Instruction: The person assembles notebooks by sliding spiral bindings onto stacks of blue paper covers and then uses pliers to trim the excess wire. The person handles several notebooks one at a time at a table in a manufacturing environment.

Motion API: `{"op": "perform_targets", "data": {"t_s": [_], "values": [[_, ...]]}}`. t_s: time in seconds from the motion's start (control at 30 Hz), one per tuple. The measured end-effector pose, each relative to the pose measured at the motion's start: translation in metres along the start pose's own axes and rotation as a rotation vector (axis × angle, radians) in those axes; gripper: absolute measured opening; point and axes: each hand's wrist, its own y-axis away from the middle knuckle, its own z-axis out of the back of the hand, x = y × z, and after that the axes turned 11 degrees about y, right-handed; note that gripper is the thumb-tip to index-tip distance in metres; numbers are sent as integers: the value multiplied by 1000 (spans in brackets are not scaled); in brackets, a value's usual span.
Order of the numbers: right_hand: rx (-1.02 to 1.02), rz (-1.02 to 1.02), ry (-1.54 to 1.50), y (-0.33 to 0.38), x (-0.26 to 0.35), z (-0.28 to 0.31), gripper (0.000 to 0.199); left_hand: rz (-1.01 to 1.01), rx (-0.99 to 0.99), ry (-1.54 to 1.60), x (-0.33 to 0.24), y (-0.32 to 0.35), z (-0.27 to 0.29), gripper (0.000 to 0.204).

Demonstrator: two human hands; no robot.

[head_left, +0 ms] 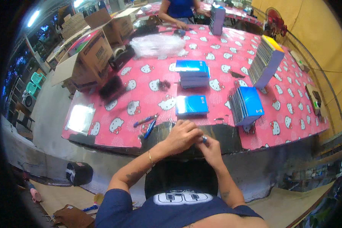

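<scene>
My two hands meet over the dark patch (228,136) at the table's near edge. My left hand (182,135) is closed, its fingertips hidden against the right one. A small blue thing (205,139) shows at the fingers of my right hand (211,151), which is pinched; its kind is too small to tell. Just beyond the hands lies a flat blue booklet-like pack (192,105). Behind it is a taller blue-topped stack (193,73). Left of my hands rest a blue-handled tool (151,127) and a slim pen-like tool (145,120).
Blue-covered stacks (248,104) and a tall yellow-topped stack (267,60) stand to the right. Clear plastic (157,45), a black brush-like object (112,88), a silvery sheet (81,118) and open cartons (89,60) are leftward. Across the table stands another person (181,11) beside a purple stack (216,21).
</scene>
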Motion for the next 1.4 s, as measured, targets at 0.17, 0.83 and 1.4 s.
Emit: {"op": "perform_targets", "data": {"t_s": [0.17,0.83,1.4], "values": [[392,-122,-465,17,78,72,35,310,-26,932,-31,-11,35,32],[-164,290,787,-32,59,17,19,836,-214,-71,20,111,68,46],[-251,363,870,-27,60,8,18,1158,-260,1636,-39,57,10,43]]}}
